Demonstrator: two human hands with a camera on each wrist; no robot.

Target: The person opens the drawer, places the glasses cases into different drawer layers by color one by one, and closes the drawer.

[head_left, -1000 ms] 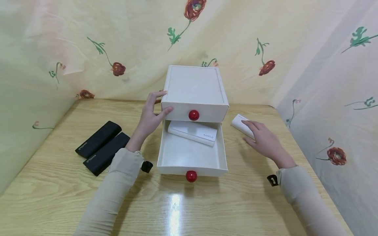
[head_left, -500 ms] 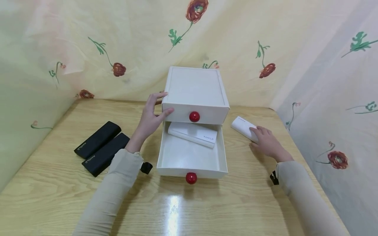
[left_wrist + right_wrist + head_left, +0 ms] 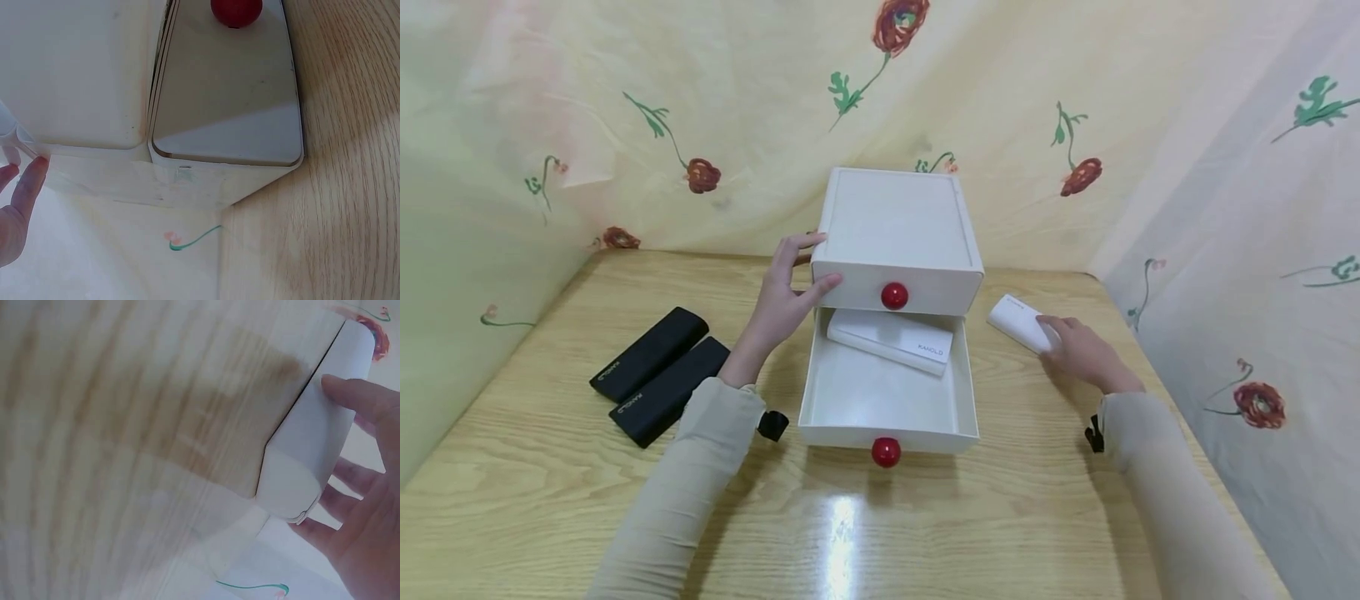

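In the head view a small white two-drawer cabinet (image 3: 895, 221) stands at the middle, its lower drawer (image 3: 880, 408) pulled out. A white glasses case (image 3: 898, 342) lies slantwise at the back of that drawer. My left hand (image 3: 784, 296) holds the cabinet's left front corner, thumb on the front face and fingers at the side; the left wrist view catches the fingers (image 3: 28, 194) at its edge. To the right, my right hand (image 3: 1086, 350) grips another white glasses case (image 3: 1018, 321) on the table; the right wrist view shows thumb and fingers on opposite sides of this case (image 3: 306, 456).
Two black glasses cases (image 3: 651, 354) lie side by side on the wooden table (image 3: 737, 517), left of the cabinet and partly behind the left forearm. Red round knobs (image 3: 886, 452) stick out from both drawers. Flowered cloth (image 3: 760, 125) hangs behind and at the sides.
My right hand has slid toward the near end of the white glasses case, uncovering more of its far end. The left hand keeps its place on the cabinet.
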